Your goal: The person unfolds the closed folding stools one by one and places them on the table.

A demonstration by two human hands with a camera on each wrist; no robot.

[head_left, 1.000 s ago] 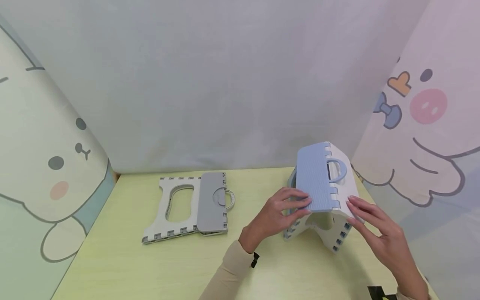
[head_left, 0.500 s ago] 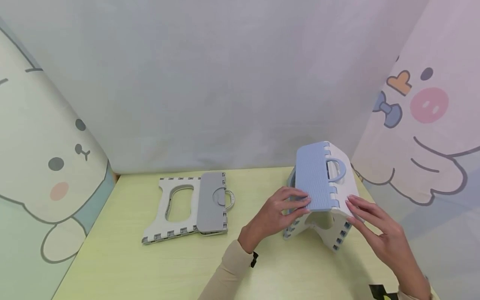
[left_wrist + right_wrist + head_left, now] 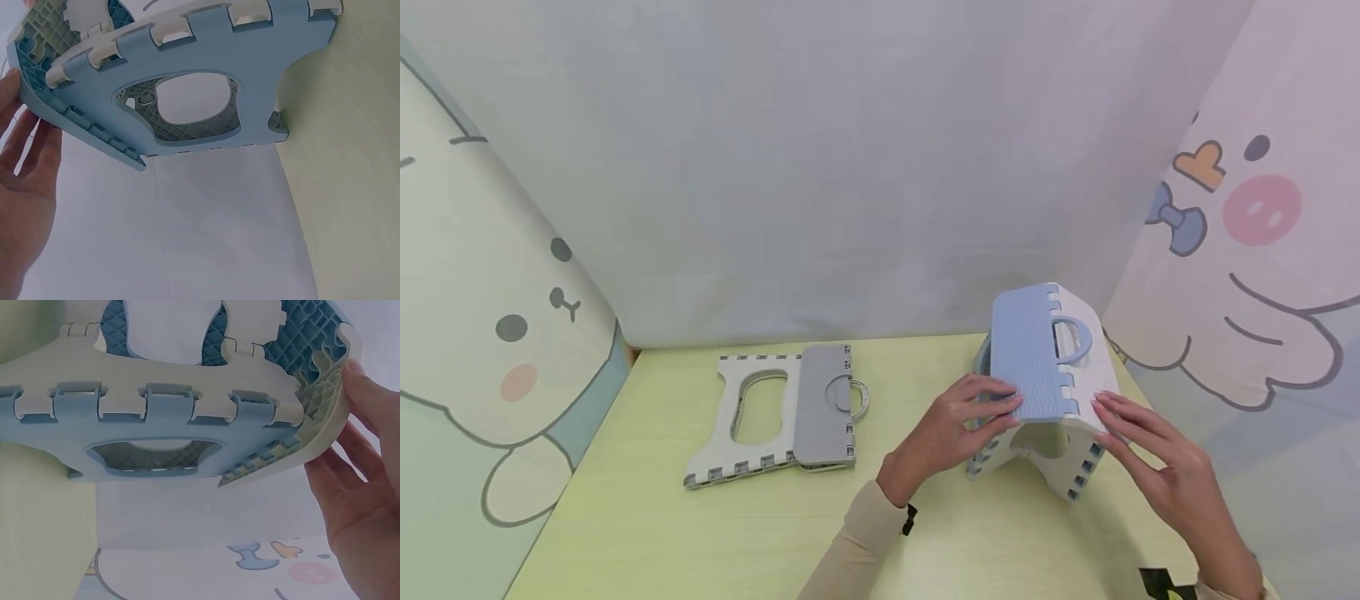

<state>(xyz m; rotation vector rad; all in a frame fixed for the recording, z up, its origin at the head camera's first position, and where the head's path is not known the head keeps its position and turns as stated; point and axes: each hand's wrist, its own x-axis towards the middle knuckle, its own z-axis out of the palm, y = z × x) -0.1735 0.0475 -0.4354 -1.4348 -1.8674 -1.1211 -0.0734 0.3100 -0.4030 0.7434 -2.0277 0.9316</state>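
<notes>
A blue-and-white folding step stool [image 3: 1026, 354] stands partly unfolded on the right of the table, its two top panels sloping down from a raised middle hinge like a roof. My left hand [image 3: 951, 425] pinches the near corner of the blue panel, fingers over its outer face and thumb at the edge. On the white panel [image 3: 1090, 367], my right hand [image 3: 1165, 462] does the same at the right corner. The left wrist view shows fingers [image 3: 31, 147] along the blue panel's rim. In the right wrist view the thumb [image 3: 369, 394] lies on the white rim, beside the ribbed underside.
A grey-and-white folding step stool [image 3: 823, 408] lies folded flat on the left half of the yellow table [image 3: 700, 542]. A pale curtain [image 3: 850, 208] hangs behind the table, and cartoon-printed cloth [image 3: 1247, 317] flanks both sides.
</notes>
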